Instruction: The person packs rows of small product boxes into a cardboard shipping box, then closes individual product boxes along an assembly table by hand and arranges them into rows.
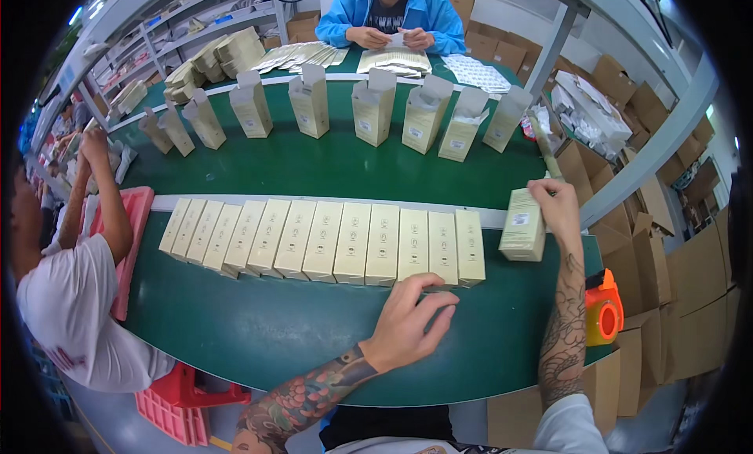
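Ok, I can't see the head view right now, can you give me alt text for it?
The right hand holds a cream carton upright at the end of a row of flat cartons on a green table, while the left hand rests by the row's near edge. Open cartons stand behind; a person in blue sits opposite.

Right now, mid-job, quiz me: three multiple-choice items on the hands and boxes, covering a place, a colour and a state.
1. Where is the right hand?
A. at the right end of the flat row
B. on the far belt
C. off the table

2. What colour is the table surface?
A. grey
B. green
C. red

3. How do the far boxes stand?
A. flat, sealed
B. upright, top flaps open
C. crushed

Answers: 1 A, it holds a cream box just beyond the row of flat boxes. 2 B, green shows around the left hand. 3 B, the flaps stick up.
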`<act>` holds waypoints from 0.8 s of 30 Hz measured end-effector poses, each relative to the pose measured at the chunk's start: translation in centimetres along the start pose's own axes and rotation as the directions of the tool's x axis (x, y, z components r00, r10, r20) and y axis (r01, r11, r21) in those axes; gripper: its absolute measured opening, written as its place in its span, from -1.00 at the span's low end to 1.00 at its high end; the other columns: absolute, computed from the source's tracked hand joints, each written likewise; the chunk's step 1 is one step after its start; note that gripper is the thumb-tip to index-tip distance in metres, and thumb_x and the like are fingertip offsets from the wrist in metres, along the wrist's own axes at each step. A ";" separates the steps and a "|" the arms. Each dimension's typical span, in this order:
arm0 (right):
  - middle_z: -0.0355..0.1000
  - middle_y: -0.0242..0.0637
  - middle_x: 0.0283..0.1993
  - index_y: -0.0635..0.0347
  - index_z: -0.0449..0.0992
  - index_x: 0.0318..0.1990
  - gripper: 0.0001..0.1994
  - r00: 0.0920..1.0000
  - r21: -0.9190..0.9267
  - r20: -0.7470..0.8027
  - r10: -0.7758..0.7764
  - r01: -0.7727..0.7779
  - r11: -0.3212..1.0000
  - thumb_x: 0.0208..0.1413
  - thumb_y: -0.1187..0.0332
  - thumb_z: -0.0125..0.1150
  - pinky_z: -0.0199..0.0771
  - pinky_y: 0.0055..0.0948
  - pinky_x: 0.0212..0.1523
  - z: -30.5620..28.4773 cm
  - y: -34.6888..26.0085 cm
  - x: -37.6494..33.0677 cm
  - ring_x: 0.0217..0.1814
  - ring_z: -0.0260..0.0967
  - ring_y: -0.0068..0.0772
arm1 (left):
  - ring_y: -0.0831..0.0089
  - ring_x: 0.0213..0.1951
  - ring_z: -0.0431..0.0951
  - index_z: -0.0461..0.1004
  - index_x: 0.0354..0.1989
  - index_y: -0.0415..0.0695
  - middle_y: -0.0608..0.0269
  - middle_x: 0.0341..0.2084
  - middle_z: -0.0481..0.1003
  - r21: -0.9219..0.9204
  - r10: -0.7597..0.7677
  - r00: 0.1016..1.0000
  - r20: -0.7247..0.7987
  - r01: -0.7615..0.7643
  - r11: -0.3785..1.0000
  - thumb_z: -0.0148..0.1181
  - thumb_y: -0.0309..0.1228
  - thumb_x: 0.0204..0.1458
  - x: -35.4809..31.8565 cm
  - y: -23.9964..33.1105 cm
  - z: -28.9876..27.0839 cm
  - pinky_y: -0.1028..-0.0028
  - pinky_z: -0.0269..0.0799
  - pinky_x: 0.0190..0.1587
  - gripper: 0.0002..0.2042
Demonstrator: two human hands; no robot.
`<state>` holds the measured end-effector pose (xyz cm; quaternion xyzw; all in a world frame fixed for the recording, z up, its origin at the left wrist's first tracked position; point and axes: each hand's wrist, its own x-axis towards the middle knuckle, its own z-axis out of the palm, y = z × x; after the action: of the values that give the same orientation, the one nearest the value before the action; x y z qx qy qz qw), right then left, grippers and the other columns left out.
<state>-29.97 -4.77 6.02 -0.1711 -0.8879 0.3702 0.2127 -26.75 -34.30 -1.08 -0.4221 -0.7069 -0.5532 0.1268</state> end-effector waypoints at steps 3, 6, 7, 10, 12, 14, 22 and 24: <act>0.42 -0.36 -0.49 0.36 0.53 -0.38 -0.77 0.993 -0.116 0.117 -0.018 0.032 0.993 0.02 0.30 0.19 0.31 -0.55 -0.38 2.5 2.2 0.0 -0.39 0.34 -0.61 | 0.26 -0.24 0.39 0.46 -0.33 -0.17 0.11 -0.24 0.35 0.022 0.009 1.000 0.011 -0.010 1.000 0.21 -0.55 -0.14 -0.3 -0.6 0.4 0.42 0.34 -0.25 -0.84; 0.42 -0.35 -0.48 0.37 0.51 -0.34 -0.75 0.974 -0.107 0.219 -0.063 0.089 0.990 0.02 0.28 0.20 0.32 -0.56 -0.37 6.3 1.7 1.0 -0.37 0.35 -0.59 | 0.26 -0.28 0.40 0.47 -0.34 -0.15 0.14 -0.28 0.37 0.043 0.000 0.999 0.039 -0.002 0.999 0.21 -0.55 -0.15 -0.8 -1.5 0.9 0.41 0.34 -0.27 -0.84; 0.43 -0.33 -0.47 0.37 0.50 -0.32 -0.74 0.970 -0.003 0.242 -0.020 0.021 1.000 0.02 0.28 0.21 0.33 -0.56 -0.36 7.5 0.8 1.3 -0.36 0.35 -0.58 | 0.27 -0.30 0.41 0.47 -0.35 -0.15 0.15 -0.30 0.38 0.031 -0.011 0.997 0.074 0.008 0.999 0.21 -0.54 -0.15 -1.1 -2.0 0.9 0.41 0.34 -0.27 -0.85; 0.42 -0.31 -0.46 0.36 0.47 -0.23 -0.65 0.966 0.075 -0.111 -0.232 0.241 0.968 -0.03 0.20 0.25 0.33 -0.51 -0.39 7.2 1.2 5.4 -0.41 0.33 -0.52 | 0.28 -0.34 0.42 0.47 -0.36 -0.14 0.19 -0.33 0.39 -0.005 -0.023 0.991 0.133 0.024 1.000 0.20 -0.53 -0.15 -1.5 -1.9 0.5 0.41 0.34 -0.29 -0.86; 0.41 -0.23 -0.29 0.32 0.35 -0.03 -0.50 0.866 -0.007 -0.409 -0.286 0.311 0.951 -0.09 0.23 0.31 0.34 -0.48 -0.27 5.7 5.9 11.4 -0.28 0.33 -0.46 | 0.28 -0.37 0.42 0.47 -0.36 -0.14 0.22 -0.37 0.40 -0.055 -0.039 0.985 0.169 0.049 0.997 0.19 -0.53 -0.14 -1.4 -1.9 1.2 0.42 0.34 -0.31 -0.87; 0.37 -0.16 -0.17 0.31 0.19 0.10 -0.33 0.807 0.068 -0.570 -0.154 0.233 0.970 -0.16 0.27 0.36 0.32 -0.46 -0.15 5.5 8.0 15.0 -0.19 0.31 -0.42 | 0.28 -0.37 0.43 0.47 -0.36 -0.14 0.23 -0.38 0.40 -0.052 -0.042 0.986 0.160 0.051 0.997 0.19 -0.53 -0.13 -1.5 -2.2 1.3 0.42 0.34 -0.32 -0.87; 0.30 -0.13 -0.03 0.30 0.07 0.16 -0.32 0.884 0.230 -0.463 -0.071 0.197 0.953 -0.11 0.35 0.30 0.29 -0.41 -0.04 5.5 11.2 15.6 -0.04 0.31 -0.31 | 0.24 -0.37 0.43 0.44 -0.36 -0.16 0.22 -0.39 0.40 -0.122 -0.034 0.987 0.157 0.054 0.991 0.17 -0.54 -0.12 -2.0 -2.7 1.3 0.41 0.35 -0.34 -0.87; 0.30 -0.15 -0.03 0.29 0.05 0.16 -0.34 0.845 0.293 -0.529 -0.080 0.270 0.917 -0.07 0.38 0.25 0.30 -0.43 -0.04 4.7 10.1 13.0 -0.04 0.31 -0.32 | 0.25 -0.36 0.44 0.42 -0.31 -0.17 0.18 -0.37 0.39 -0.117 -0.015 0.990 0.142 0.031 0.993 0.17 -0.54 -0.10 -2.0 -2.9 1.1 0.43 0.36 -0.32 -0.85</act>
<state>-41.89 5.22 -1.03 -0.1376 -0.7303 0.4455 0.4992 -27.36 -34.34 -4.75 -0.4587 -0.6846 -0.5647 0.0449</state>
